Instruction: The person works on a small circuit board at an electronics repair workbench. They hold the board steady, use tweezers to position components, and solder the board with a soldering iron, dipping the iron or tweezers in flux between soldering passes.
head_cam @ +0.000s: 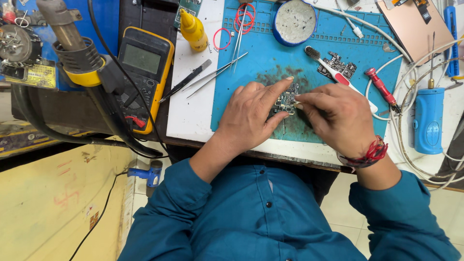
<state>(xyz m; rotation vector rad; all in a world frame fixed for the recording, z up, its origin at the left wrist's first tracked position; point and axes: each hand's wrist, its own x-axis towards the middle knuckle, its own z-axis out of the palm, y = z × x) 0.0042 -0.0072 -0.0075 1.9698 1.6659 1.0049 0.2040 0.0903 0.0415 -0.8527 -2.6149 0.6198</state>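
While the person's blue-sleeved forearms reach in from the bottom edge, the largest thing on the bench is the blue work mat [270, 63], stained dark near its middle, and everything else is placed here against it. Off the mat's left edge, past a strip of white bench, lies the yellow multimeter [142, 77], and further left again hangs the hot-air gun [72, 48] with its yellow collar and black hose. Beyond the mat's right edge stands a blue cylindrical tool [428, 121] among loops of white cable. On the mat's top edge sits a round blue tin [294, 21]. The left hand [251, 116] rests on the mat's lower middle, fingers curled and pinching the left side of a small circuit board [286, 100], the forefinger stretched over its top. The right hand [338, 118], a red thread band at its wrist, lies just right of the board on the mat, fingertips drawn together at the board's right edge; whether they grip a tool there I cannot tell. The board itself lies on the dark stain at the mat's centre, between the two hands. A white brush [338, 77] lies slanted on the mat's right half, crossing a second circuit board [338, 65]. A red screwdriver [382, 89] lies at the mat's right edge. Tweezers [215, 75] straddle the mat's left edge, and red rubber bands [245, 19] sit at its top.
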